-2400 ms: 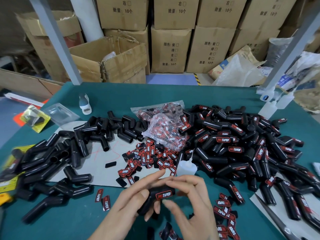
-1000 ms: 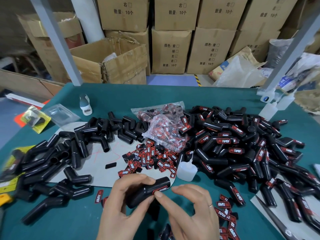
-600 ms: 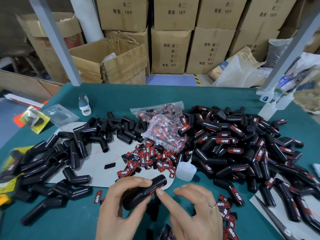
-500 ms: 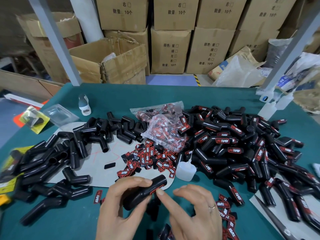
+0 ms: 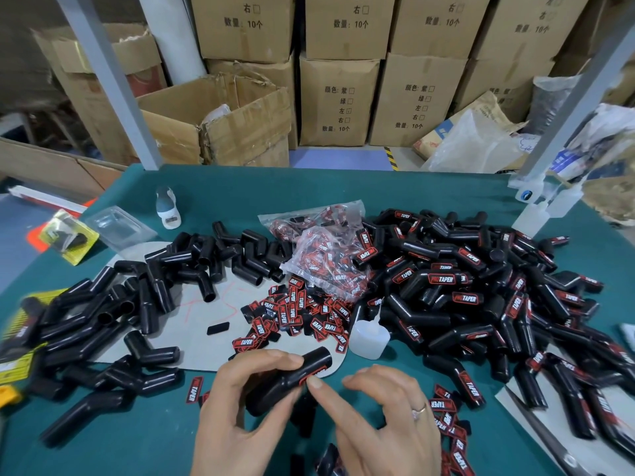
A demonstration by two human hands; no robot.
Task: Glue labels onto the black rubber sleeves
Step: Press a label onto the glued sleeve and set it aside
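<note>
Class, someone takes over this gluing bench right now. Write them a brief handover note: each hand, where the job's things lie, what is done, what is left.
Left hand grips a black bent rubber sleeve; the right hand presses its forefinger on that sleeve's red label.
Small translucent glue bottle stands just beyond the hands.
Loose red-and-black labels lie mid-table beside it.
Done: the labelled sleeve pile on the right.
Left: the unlabelled sleeve pile on the left.

Semi-glossy rubber sleeve (image 5: 288, 381); matt green tabletop (image 5: 343, 190).
</note>
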